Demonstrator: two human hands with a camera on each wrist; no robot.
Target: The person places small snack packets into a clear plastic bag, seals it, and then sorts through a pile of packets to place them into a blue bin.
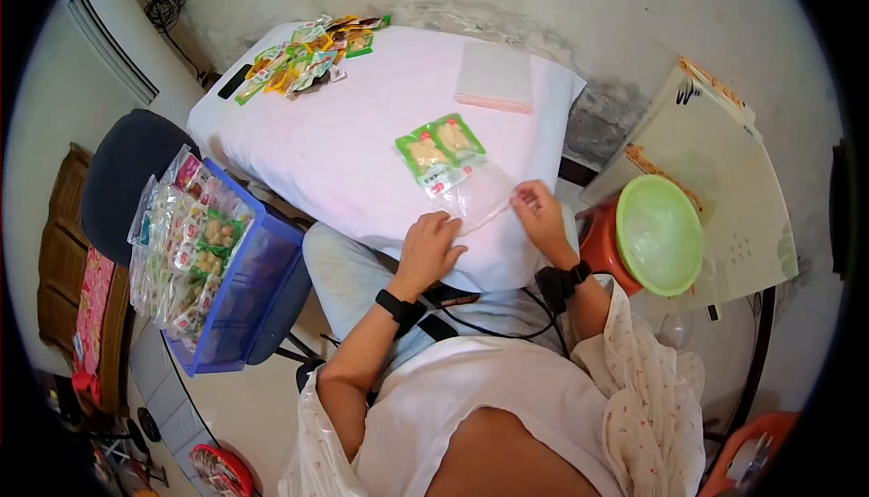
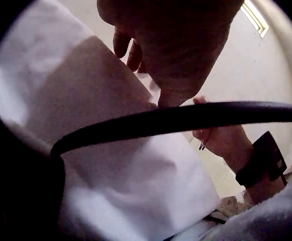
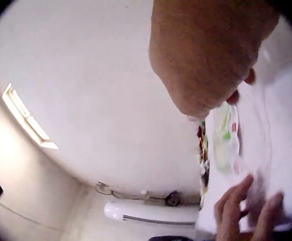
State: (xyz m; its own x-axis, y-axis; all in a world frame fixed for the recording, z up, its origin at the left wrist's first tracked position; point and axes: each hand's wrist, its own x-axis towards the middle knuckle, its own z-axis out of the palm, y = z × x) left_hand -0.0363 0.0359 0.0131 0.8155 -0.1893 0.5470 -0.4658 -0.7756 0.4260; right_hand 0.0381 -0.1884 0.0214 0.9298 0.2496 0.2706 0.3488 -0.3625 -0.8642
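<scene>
While the clear plastic bag (image 1: 489, 191) lies at the near end of the green food packs (image 1: 440, 146), the right hand (image 1: 542, 219) pinches its edge and the left hand (image 1: 425, 249) rests loosely spread; tugging gently should keep it flat.

Lettering on green packets (image 1: 424, 154) illegible; orange tub (image 1: 780, 426) cut off.

Lime-green basin (image 1: 660, 234) at right; dark chair (image 1: 118, 176) and coiled black cable (image 1: 165, 11) at left.
</scene>
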